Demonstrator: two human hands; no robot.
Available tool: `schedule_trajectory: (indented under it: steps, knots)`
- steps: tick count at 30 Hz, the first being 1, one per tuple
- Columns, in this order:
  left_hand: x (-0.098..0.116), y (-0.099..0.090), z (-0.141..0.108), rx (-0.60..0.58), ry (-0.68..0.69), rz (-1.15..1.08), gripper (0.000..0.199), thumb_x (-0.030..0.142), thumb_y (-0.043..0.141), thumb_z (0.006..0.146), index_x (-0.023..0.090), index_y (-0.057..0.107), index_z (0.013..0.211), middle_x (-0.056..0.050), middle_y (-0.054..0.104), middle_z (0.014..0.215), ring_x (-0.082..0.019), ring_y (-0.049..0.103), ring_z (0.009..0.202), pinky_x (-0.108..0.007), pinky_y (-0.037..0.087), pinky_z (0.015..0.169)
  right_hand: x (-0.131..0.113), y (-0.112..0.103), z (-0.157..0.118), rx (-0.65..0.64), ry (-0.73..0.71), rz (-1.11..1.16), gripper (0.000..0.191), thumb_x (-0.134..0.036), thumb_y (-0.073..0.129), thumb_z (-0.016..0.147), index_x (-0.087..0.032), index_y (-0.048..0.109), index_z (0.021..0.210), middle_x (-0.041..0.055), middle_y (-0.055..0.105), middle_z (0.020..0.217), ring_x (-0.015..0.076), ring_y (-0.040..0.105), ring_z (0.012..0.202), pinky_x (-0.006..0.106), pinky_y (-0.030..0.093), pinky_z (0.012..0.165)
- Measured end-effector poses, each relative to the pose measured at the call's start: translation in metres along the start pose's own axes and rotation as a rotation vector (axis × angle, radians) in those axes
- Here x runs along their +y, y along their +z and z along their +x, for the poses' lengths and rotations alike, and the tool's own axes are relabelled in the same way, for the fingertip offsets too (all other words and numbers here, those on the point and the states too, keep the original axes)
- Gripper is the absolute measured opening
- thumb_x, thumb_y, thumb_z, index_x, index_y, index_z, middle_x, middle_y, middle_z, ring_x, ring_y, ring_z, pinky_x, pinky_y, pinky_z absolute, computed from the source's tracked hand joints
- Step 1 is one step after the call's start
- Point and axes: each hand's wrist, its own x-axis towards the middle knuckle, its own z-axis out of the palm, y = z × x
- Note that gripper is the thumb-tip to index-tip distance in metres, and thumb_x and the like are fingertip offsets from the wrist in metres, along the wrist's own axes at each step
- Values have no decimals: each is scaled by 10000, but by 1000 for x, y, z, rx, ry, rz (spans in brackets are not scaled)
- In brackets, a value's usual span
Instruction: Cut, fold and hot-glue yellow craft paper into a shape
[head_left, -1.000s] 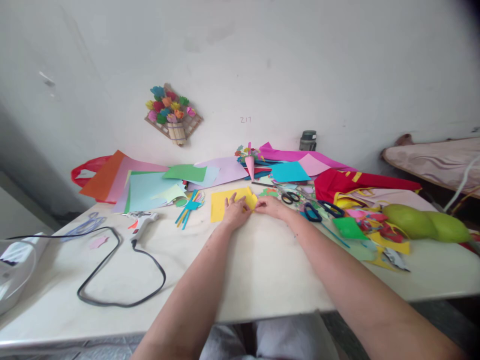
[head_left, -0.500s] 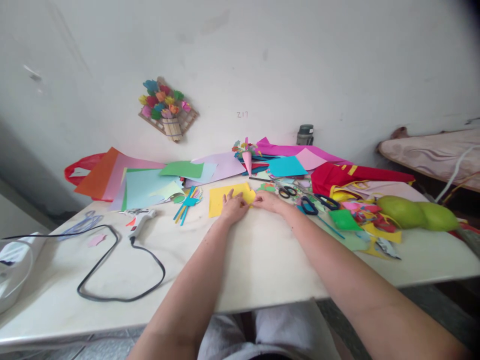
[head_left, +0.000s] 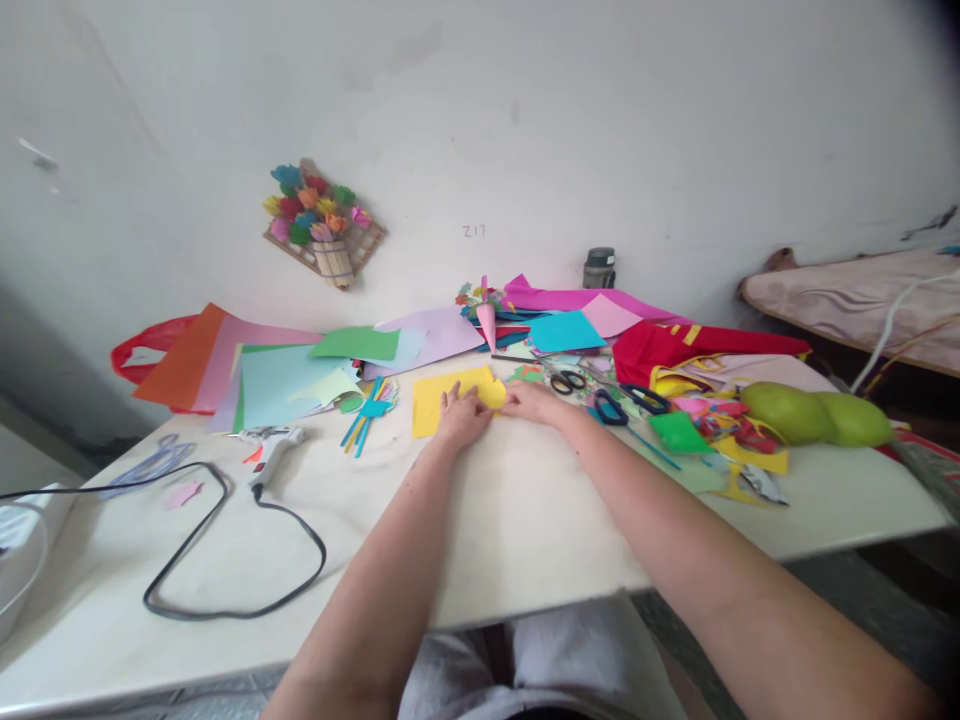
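A sheet of yellow paper [head_left: 429, 403] lies on the table in front of me, its right edge bent up and curling. My left hand [head_left: 465, 416] rests on top of the sheet with its fingers apart, pressing it down. At the curled right edge, my right hand [head_left: 531, 402] has its thumb and fingers closed on the paper. Two crossed bundles of coloured strips [head_left: 369, 412] lie just left of the sheet. To the right of my right hand are black-handled scissors [head_left: 568, 382] and blue-handled scissors [head_left: 611, 407].
A glue gun [head_left: 275, 452] with a black cord lies at the left. Coloured sheets [head_left: 281, 380] spread along the back, near a pink paper cone with flowers [head_left: 487, 325]. At the right are red cloth [head_left: 637, 350], paper scraps and a green rounded object [head_left: 814, 412]. A dark bottle [head_left: 599, 268] stands behind.
The view has shifted slightly, so most things sit a little further left. The yellow paper's right edge is curled up more between my hands. Both hands stay nearly in place.
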Motion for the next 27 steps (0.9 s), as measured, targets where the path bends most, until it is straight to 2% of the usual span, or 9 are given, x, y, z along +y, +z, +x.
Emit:
schedule_trajectory:
  steps: [3,6,9,11,13,15,19,22,27]
  knots:
    - [-1,1,1,3,1,-2,264,404,420,760,224,611,783,23,388,1352,-260,115,1315,-455,71,1060,1,-1,-2,5,34,-90,260,-414,558,725,-173,599,637,37,587,784,130,489,661,226,331,584]
    - [-2,1,1,1,1,-7,260,408,422,758,225,607,771,25,390,1350,-259,113,1316,-449,74,1061,1,-2,-2,15,41,-121,265,-434,565,721,-181,624,672,65,587,914,186,500,832,282,354,750]
    - [-2,1,1,-2,-3,-5,258,416,420,759,228,597,758,39,395,1345,-255,110,1317,-448,77,1061,2,0,-1,7,94,-148,288,-478,572,706,-207,650,766,81,512,1144,274,406,1071,397,267,913]
    - [-1,1,1,-2,-6,-3,253,414,419,762,225,588,762,37,391,1347,-252,110,1317,-447,74,1061,3,3,0,-1,148,-157,370,-517,571,690,-240,634,927,69,384,1304,306,297,1188,441,187,970]
    - [-1,1,0,8,-10,-8,246,407,419,765,222,575,807,22,386,1350,-247,113,1317,-437,72,1064,4,4,1,-15,188,-154,525,-542,560,683,-275,533,1134,59,230,1406,311,176,1266,461,121,998]
    - [-1,2,0,27,-20,-24,278,422,408,773,225,546,912,-1,406,1332,-237,111,1319,-423,72,1068,4,4,2,-56,197,-146,666,-548,531,699,-297,361,1292,56,103,1449,309,51,1306,482,69,1007]
    - [-1,6,0,70,-22,-48,478,506,401,763,224,410,1148,-32,396,1331,-241,36,1328,-420,64,1072,5,2,3,-160,224,-136,836,-562,478,723,-278,67,1393,62,-55,1461,306,-121,1303,506,9,1006]
    - [-2,9,2,85,-32,-13,532,499,425,750,218,372,1198,-35,300,1395,-250,-50,1324,-422,56,1073,9,2,7,-180,252,-136,937,-614,480,687,-243,-6,1398,73,-92,1457,304,-165,1291,497,-3,1012]
    - [2,8,2,87,-85,57,535,497,437,735,241,407,1204,-26,205,1438,-266,-127,1307,-465,2,1063,17,6,12,-156,264,-134,1004,-664,500,630,-241,10,1398,83,-68,1458,326,-165,1285,510,-25,1007]
